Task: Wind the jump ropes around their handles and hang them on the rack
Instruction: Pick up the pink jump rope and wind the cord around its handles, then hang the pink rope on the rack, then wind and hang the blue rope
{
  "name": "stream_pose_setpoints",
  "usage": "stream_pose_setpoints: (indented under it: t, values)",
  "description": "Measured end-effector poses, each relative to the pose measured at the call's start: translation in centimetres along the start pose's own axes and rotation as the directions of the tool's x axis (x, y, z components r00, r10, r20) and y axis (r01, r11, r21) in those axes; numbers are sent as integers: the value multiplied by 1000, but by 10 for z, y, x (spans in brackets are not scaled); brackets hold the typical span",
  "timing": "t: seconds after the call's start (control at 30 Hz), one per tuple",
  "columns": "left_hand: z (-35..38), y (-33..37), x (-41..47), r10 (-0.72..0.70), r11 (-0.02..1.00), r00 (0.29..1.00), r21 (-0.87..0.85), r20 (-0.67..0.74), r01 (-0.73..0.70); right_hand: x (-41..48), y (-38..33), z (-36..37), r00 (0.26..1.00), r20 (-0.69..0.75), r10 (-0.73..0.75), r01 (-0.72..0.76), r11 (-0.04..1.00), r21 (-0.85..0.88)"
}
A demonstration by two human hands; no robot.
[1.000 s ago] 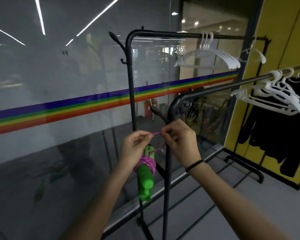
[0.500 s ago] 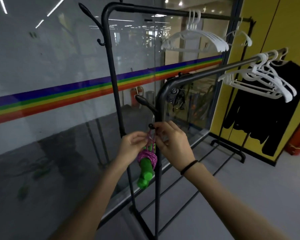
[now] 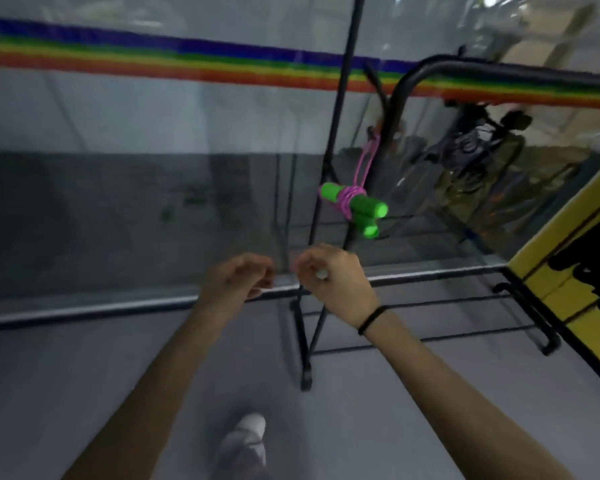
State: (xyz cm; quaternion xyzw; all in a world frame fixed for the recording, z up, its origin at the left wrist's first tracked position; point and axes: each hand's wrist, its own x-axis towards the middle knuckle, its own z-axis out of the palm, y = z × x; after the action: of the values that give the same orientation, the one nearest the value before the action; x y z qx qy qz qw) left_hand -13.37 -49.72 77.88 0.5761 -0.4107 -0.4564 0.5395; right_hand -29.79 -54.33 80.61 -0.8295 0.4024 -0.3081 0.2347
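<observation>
the left grip point(image 3: 238, 280) and right grip point(image 3: 331, 280) hovered loosely curled, holding nothing, below and apart from the pink jump rope wound round bright green handles point(image 3: 355, 206), which dangled by a loop from the black metal rack point(image 3: 400, 95).

Green-handled jump rope point(image 3: 354, 206), pink cord wound around its handles, hanging tilted from the black rack point(image 3: 400, 98) hook.

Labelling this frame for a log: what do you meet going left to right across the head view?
left hand → right hand → yellow wall panel. The jump rope overlaps the right hand's span, so it is omitted.
</observation>
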Motion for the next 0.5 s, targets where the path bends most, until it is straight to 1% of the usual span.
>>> stream_pose_setpoints:
  t: [0.07, 0.1, 0.17, 0.23, 0.3, 0.37, 0.43, 0.5]
  values:
    - [-24, -15, -62, -45, 999, 994, -10, -104, 44, -22, -22, 27, 987, 158, -16, 7, 998, 57]
    - [-38, -22, -92, -70, 998, 983, -7, -169, 70, -34, -34, 42, 968, 248, -28, 3, 995, 101]
    - [-68, -36, -148, -111, 993, 951, 0, -290, 116, -61, -60, 73, 902, 425, -68, -13, 983, 184]
    - [-96, -49, -196, -125, 990, 916, 12, -380, 140, -90, -83, 102, 816, 564, -124, -11, 973, 230]
    - [-122, -59, -237, -124, 989, 871, 15, -476, 149, -117, -108, 129, 725, 667, -173, -7, 966, 258]
    - [-144, -68, -274, -130, 987, 832, 6, -539, 158, -144, -136, 152, 643, 739, -202, -9, 963, 271]
    - [-164, -80, -310, -158, 983, 815, -7, -558, 185, -171, -163, 175, 583, 784, -212, -28, 960, 280]
    - [-184, -94, -348, -199, 974, 810, -18, -551, 227, -198, -187, 200, 542, 816, -198, -78, 956, 284]
